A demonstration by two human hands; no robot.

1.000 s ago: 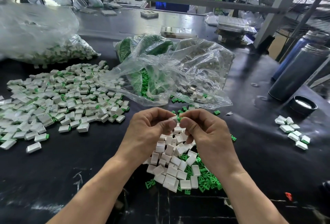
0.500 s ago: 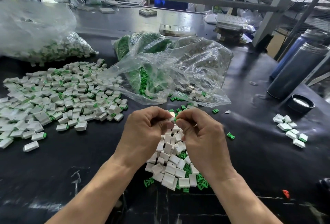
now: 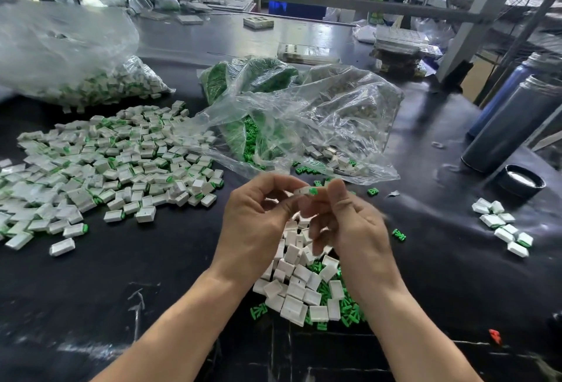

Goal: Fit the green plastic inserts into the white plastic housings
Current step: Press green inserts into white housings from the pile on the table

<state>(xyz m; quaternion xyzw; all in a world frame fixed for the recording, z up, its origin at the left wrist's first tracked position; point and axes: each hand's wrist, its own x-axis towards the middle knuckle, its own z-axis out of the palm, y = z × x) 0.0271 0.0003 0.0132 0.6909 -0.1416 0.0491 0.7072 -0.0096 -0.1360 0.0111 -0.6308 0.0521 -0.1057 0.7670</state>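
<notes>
My left hand (image 3: 255,226) and my right hand (image 3: 352,226) meet above the black table (image 3: 152,275). Between them is one white housing (image 3: 302,190) with a green insert (image 3: 313,190) showing at its right end. My left fingertips pinch the housing, and my right thumb presses against the green end. The right hand's other fingers are curled and blurred. Below the hands lies a heap of empty white housings (image 3: 299,290) mixed with loose green inserts (image 3: 346,308).
A wide spread of fitted housings (image 3: 106,162) covers the left of the table. Clear bags hold green inserts (image 3: 252,77) at centre and more parts (image 3: 60,56) at far left. A small pile (image 3: 501,226), dark bottles (image 3: 511,126) and a lid (image 3: 521,182) stand on the right.
The hands have loosened and spread a little apart. The housing with its green end now shows between them, and the right fingers are moving.
</notes>
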